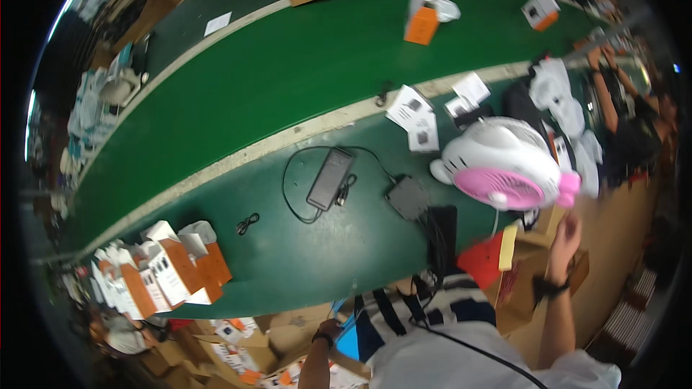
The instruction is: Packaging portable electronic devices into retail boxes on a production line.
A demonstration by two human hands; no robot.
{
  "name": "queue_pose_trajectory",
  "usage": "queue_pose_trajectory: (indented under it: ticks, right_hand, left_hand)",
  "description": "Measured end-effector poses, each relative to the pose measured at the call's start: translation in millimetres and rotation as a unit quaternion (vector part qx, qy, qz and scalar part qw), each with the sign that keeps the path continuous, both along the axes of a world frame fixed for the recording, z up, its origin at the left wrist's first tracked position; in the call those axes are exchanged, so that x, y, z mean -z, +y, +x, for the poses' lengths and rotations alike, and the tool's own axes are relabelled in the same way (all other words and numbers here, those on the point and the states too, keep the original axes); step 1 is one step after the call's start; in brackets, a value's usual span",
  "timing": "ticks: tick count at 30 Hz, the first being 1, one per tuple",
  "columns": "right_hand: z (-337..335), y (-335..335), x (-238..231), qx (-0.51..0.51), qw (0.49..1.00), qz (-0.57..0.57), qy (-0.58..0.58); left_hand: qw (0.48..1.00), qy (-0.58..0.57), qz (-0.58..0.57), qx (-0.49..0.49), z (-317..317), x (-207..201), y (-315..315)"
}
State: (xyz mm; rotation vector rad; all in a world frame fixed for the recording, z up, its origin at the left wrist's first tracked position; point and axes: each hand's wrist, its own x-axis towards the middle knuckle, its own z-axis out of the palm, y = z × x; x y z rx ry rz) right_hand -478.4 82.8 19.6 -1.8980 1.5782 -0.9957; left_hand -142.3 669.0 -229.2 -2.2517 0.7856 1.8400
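Note:
My right hand (566, 239) is raised at the right, its fingers loosely bent and a little blurred, with nothing seen in it. Just beyond it stands a white fan (497, 148) with a pink grille, apart from the hand. My left hand (331, 328) is low by the bench's front edge, beside something blue (347, 338); its fingers are hidden. On the green bench lie a black power adapter (331, 176) with a looped cord and a square black device (408, 197) with cables. A small coiled cable (247, 224) lies farther left.
Opened white-and-orange boxes (169, 274) crowd the bench's left end. Leaflets (418, 115) lie near the back edge. Beyond runs a green conveyor belt (238, 79) carrying an orange-and-white box (422, 21). Cartons (288, 331) stand below the bench. Another person (634, 122) works at the right.

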Motion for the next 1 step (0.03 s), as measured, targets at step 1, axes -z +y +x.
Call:
queue_pose_trajectory:
  ticks: [1]
  right_hand:
    - [20.1, -25.8, 20.0, -0.025, 1.000, -0.006, 0.001]
  left_hand:
    - [0.999, 0.011, 0.025, 0.024, -9.7, 17.5, -13.9]
